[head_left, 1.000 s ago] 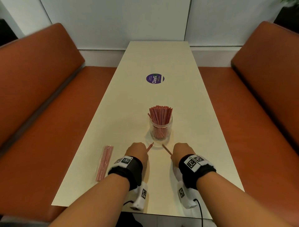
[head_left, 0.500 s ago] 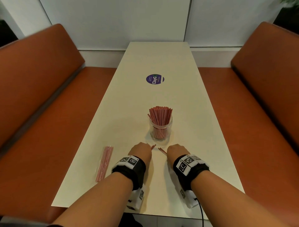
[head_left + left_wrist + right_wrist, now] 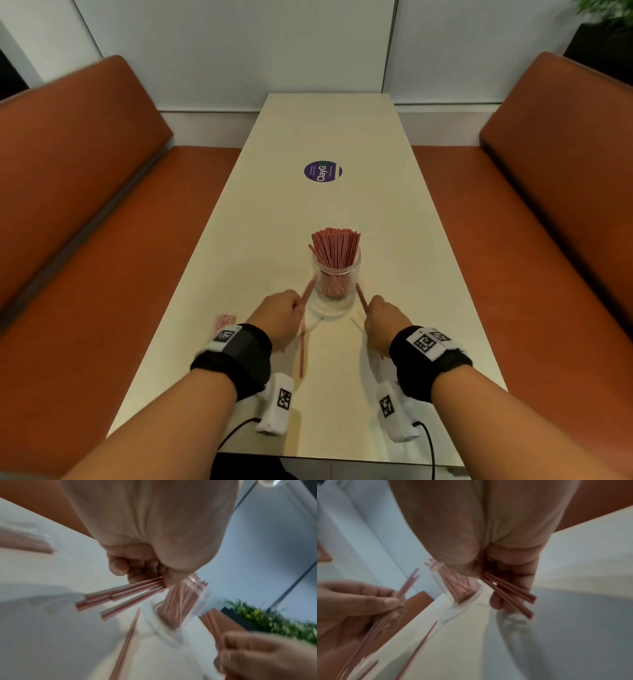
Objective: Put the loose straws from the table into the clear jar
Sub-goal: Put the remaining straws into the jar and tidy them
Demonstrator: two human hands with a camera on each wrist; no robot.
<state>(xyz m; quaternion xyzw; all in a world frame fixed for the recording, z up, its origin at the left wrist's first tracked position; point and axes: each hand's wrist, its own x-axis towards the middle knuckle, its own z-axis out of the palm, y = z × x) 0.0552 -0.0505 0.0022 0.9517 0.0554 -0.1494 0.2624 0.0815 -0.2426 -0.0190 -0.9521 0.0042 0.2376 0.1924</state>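
Note:
A clear jar (image 3: 337,274) packed with red-and-white straws (image 3: 335,248) stands upright mid-table. My left hand (image 3: 284,311) is just left of it, fingers curled round a few straws (image 3: 128,595) whose tips point at the jar. Just right of the jar, my right hand (image 3: 380,315) grips a few more straws (image 3: 508,595) the same way. One loose straw (image 3: 302,346) lies on the table between my wrists. A small pile of straws (image 3: 224,323) lies near the table's left edge, partly hidden by my left wrist.
The cream table (image 3: 394,240) is long and narrow, with a round purple sticker (image 3: 322,171) beyond the jar. Orange bench seats (image 3: 120,257) run along both sides. A green plant (image 3: 274,619) shows at the far right.
Both hands have risen from the table and spread apart, each carrying straws up to either side of the jar. A single straw now shows on the table between them.

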